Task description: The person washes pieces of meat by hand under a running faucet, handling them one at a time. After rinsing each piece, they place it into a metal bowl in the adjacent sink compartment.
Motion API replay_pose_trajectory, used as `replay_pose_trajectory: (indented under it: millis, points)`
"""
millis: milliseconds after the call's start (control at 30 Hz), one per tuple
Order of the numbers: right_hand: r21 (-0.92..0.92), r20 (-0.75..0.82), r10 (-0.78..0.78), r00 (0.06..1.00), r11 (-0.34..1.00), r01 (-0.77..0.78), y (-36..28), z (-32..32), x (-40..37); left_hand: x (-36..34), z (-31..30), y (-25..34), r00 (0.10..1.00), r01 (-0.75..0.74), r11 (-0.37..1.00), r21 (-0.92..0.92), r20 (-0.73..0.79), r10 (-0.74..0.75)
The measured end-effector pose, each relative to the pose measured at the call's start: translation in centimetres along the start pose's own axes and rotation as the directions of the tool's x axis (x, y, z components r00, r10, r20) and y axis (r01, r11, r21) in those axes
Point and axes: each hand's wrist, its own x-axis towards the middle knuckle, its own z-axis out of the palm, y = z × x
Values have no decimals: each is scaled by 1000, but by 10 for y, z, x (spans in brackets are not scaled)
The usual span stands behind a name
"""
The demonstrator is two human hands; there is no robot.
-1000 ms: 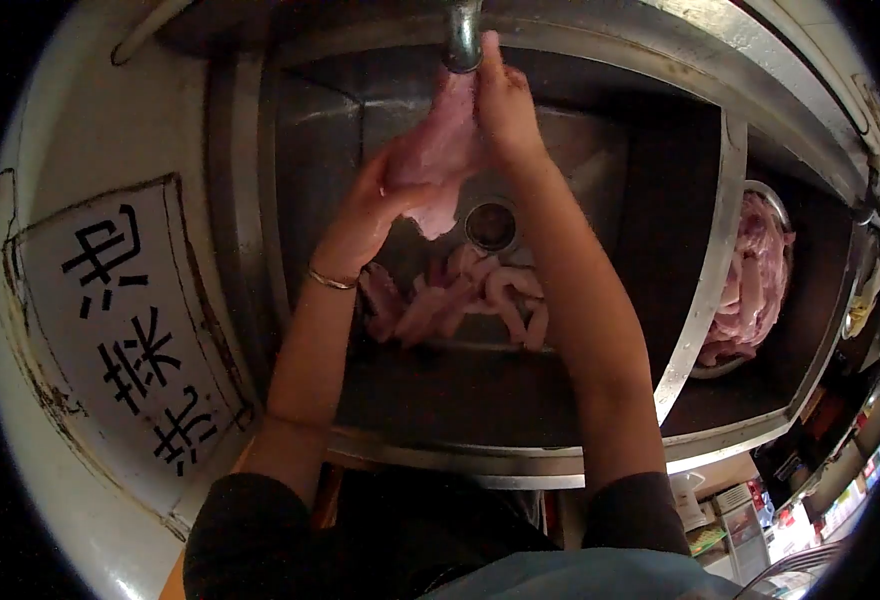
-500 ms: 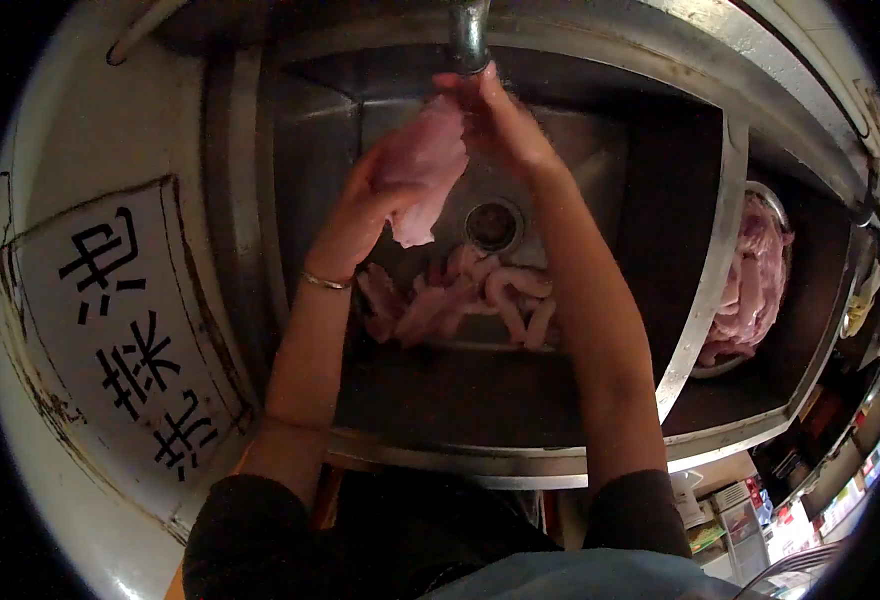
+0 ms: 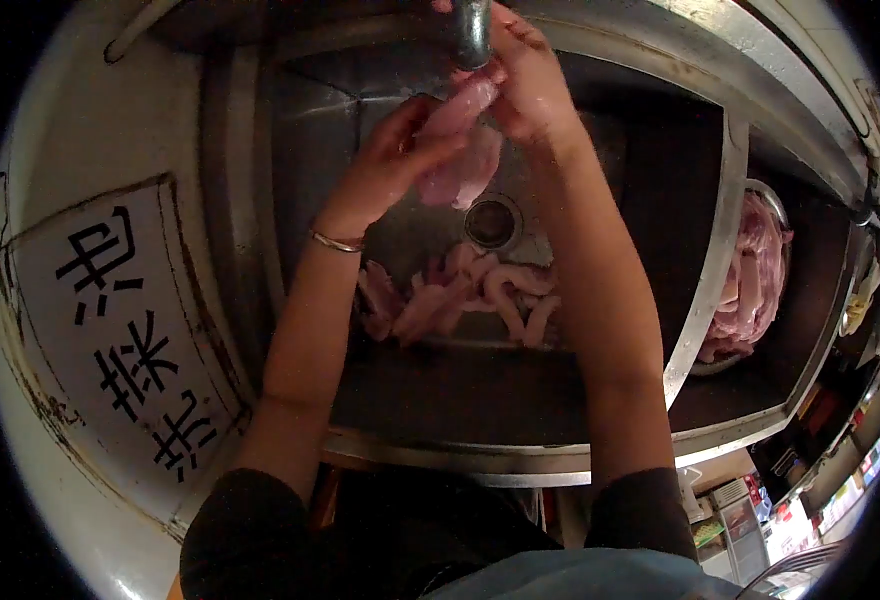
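A pale pink piece of raw meat (image 3: 468,165) hangs below the faucet (image 3: 472,35), over the metal sink. My left hand (image 3: 388,165) grips its left side, the thumb lying across it. At the faucet's mouth, my right hand (image 3: 530,85) holds the upper end of the same piece, fingers curled around behind the spout. More raw meat pieces (image 3: 450,295) lie on the sink floor, nearer to me than the round drain (image 3: 492,221).
To the right, past the metal divider (image 3: 715,270), a bowl heaped with raw meat (image 3: 750,280) stands in a second basin. A paper sign with black characters (image 3: 125,330) is on the left. Shelves with packages (image 3: 740,520) show at the lower right.
My right hand has moved up around the faucet. The held meat has shifted right and up, now bunched and folded beneath the spout, and my left hand has moved slightly with it.
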Motion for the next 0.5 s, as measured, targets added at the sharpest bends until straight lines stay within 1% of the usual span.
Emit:
replay_pose_trajectory:
  millis: [33,67,133,167,200,233,267,300,333,367,400,433,467,500]
  points:
    - [-69,40,7,999,998,-4,-4,-7,-3,1,-1,-1,996,-83,992,97,24,81]
    - [-70,42,8,999,998,-5,-3,-9,-7,1,-1,-1,996,-85,992,96,22,83]
    - [-43,-40,-75,996,996,74,1,-9,-21,3,4,1,997,-76,997,16,-10,76]
    - [-42,-47,-135,990,990,133,10,-9,-27,7,3,1,997,-79,997,15,-12,79]
    - [-44,-45,-134,990,990,132,22,-13,-33,11,2,0,998,-63,994,-92,-21,61]
    - [-188,-3,-186,983,965,182,32,-15,-40,14,2,1,999,-46,980,-196,-26,41]
    - [-325,47,-230,972,917,233,41,-18,-45,16,6,2,999,-46,980,-196,-25,41]
    - [-283,29,-269,963,922,266,36,-8,-51,19,13,9,996,-55,945,-324,-79,31]
    - [-280,28,-270,962,922,267,36,-10,-49,21,16,11,991,-69,893,-445,-131,12]
    - [-492,-7,-308,952,829,265,36,-12,-45,23,14,6,991,-66,894,-443,-130,9]
    - [-679,-33,-349,936,695,235,36,-14,-43,26,13,0,981,-90,945,-316,-193,29]
    - [-679,-38,-350,936,697,233,35,-15,-41,27,11,-4,967,-106,977,-182,-249,59]
    - [-623,-121,-316,941,762,176,33,-17,-38,27,10,-9,968,-106,978,-182,-245,59]
    - [-558,-197,-274,941,821,121,31,-17,-36,25,12,-7,950,-177,973,-150,-283,129]
